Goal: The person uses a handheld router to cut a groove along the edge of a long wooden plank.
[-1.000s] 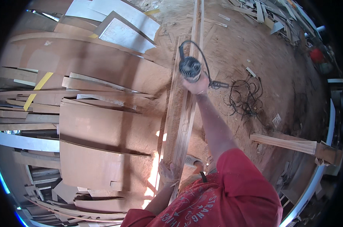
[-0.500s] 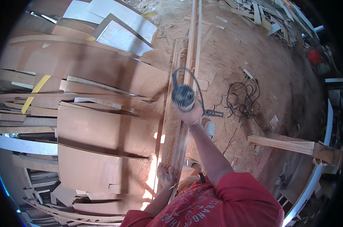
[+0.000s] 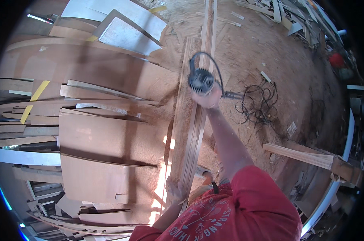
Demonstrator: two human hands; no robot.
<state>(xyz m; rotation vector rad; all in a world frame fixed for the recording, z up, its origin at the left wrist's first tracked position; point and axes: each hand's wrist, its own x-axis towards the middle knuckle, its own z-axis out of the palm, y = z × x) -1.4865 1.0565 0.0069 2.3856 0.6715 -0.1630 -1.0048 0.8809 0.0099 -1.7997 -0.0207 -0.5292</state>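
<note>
My right hand [image 3: 208, 97] is wrapped round a corded trim router [image 3: 200, 81], dark and vented on top. It sits over a long wooden board [image 3: 195, 132] with grooves along its length. The router's base and bit are hidden under its body and my hand. The black cord loops up from the tool and over to the right. Lower down, my left hand [image 3: 175, 190] grips the left edge of the board close to my body; some of its fingers are hard to make out.
Large brown sheets [image 3: 94, 136] are stacked on the left, dusted with sawdust. Tangled black cables [image 3: 259, 105] lie on the dusty floor to the right, beside a white power strip [image 3: 265, 76]. A wooden beam [image 3: 298, 154] juts in at the right. Wood scraps [image 3: 277, 12] pile up at the far right.
My right hand has pushed the trim router farther away along the board and slightly right. My left hand stays at nearly the same place on the board.
</note>
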